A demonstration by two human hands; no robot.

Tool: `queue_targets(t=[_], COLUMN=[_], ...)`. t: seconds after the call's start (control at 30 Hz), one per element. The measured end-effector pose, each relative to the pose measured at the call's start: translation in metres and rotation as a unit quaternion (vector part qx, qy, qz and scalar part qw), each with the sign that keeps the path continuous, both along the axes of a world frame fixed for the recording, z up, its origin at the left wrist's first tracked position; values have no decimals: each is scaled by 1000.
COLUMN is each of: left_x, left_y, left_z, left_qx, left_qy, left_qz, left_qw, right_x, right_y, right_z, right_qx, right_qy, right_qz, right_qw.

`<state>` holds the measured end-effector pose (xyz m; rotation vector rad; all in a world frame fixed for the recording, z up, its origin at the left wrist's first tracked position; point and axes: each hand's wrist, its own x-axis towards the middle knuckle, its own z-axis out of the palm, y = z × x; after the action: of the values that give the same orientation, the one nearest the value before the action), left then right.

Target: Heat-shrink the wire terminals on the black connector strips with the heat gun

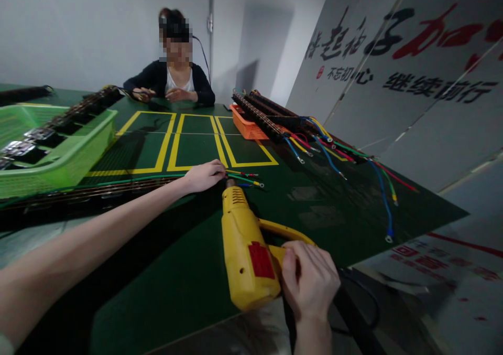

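Observation:
My right hand (pixel 309 280) is closed around the handle of a yellow heat gun (pixel 245 245), whose nozzle points at the ends of a bundle of coloured wires (pixel 245 178) lying on the green table (pixel 188 271). My left hand (pixel 204 175) rests on that bundle just behind the wire ends, fingers curled over it and pressing it down. The bundle runs off to the left along a long dark strip (pixel 98 190).
A green basket (pixel 58 158) with metal parts stands at the left. An orange tray (pixel 247 127) and long terminal strips with coloured wires (pixel 334 153) lie at the right. A person (pixel 173 79) sits across the table. Yellow lines mark rectangles on the table.

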<state>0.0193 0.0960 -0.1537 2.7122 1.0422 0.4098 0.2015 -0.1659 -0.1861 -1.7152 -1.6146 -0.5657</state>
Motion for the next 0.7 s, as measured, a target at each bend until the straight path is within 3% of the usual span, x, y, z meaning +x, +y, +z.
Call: queue_targets(t=[0.13,0.3,0.5,0.7], left_x=[1,2,-1,-3], left_y=[1,1,4,5], left_z=[0,0,-3,-2], left_qx=[1,9,5,-4], left_qy=[5,1,-2,-8], left_qz=[3,-8,-13,-26], left_qw=[1000,1000,1000,1000], right_x=[-17,-31,-38,-19], right_y=[0,-3,4,1], right_z=[4,24,47,45], right_qx=[-38,-139,-324,-333], right_qy=[27,66,65,60], right_qz=[6,155,150,151], right_qw=[999,976,932,929])
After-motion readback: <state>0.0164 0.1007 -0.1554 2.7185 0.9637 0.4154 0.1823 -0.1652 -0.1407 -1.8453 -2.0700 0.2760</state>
